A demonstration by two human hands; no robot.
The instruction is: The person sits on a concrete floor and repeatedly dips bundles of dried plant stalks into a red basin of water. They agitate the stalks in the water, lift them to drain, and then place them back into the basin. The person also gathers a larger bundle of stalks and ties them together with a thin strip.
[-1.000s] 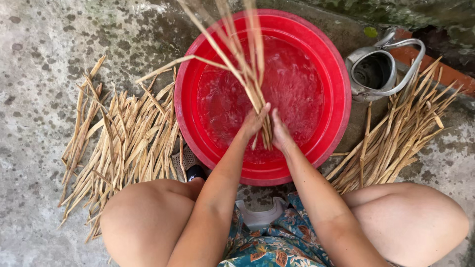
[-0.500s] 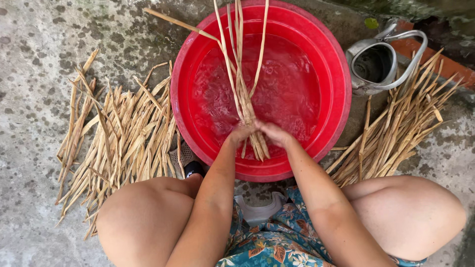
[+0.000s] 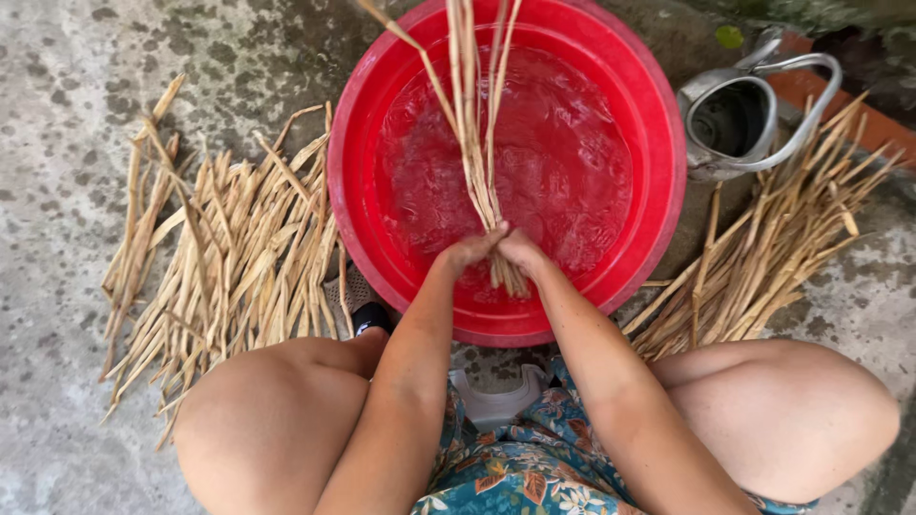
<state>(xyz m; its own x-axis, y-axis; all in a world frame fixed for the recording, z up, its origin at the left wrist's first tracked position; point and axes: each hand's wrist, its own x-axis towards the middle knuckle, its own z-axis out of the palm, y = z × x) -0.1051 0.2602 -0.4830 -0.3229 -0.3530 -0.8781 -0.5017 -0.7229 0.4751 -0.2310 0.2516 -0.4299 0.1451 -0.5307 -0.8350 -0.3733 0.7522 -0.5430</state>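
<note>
Concrete ground [image 3: 67,57] is bearing a red basin [image 3: 658,114]; I am clenching left hand [image 3: 469,252] and right hand [image 3: 522,250] around a straw bundle [image 3: 469,124], wetting it.

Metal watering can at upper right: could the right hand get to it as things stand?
Probably not right away: the right hand is closed on the stalk bundle over the red basin; the watering can stands beyond the rim.

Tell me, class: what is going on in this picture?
A seated person grips a small bunch of dry stalks with the left hand and right hand, over a red basin of water. More stalks lie in piles on the concrete at both sides. A metal kettle stands beside the basin.
</note>
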